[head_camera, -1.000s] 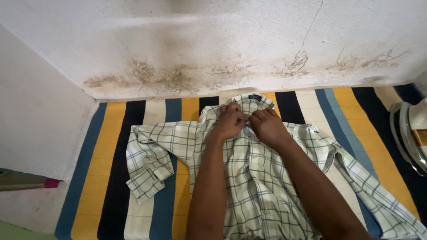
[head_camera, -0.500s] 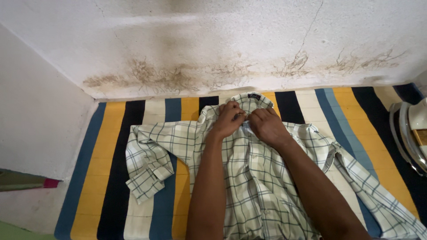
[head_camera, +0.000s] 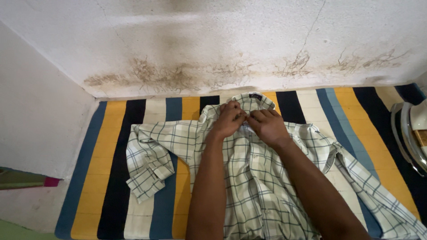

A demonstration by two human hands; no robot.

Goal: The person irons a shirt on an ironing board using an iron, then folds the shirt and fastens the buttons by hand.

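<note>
A white checked shirt (head_camera: 169, 146) with dark lines lies spread front-up on a striped cloth (head_camera: 113, 178). Its collar (head_camera: 255, 98) points toward the wall and one sleeve is folded at the left. My left hand (head_camera: 229, 120) and my right hand (head_camera: 267, 126) meet just below the collar. Both pinch the shirt's front placket near the top button, fingertips touching each other. The button itself is hidden under my fingers.
A stained, cracked white wall (head_camera: 222, 49) rises right behind the cloth. A metal-rimmed object (head_camera: 407, 133) sits at the right edge. The shirt's right sleeve (head_camera: 378, 195) trails toward the lower right corner. A green and pink thing (head_camera: 26, 180) lies at the far left.
My hands stay at the collar area with only small finger movements. The shirt has not shifted.
</note>
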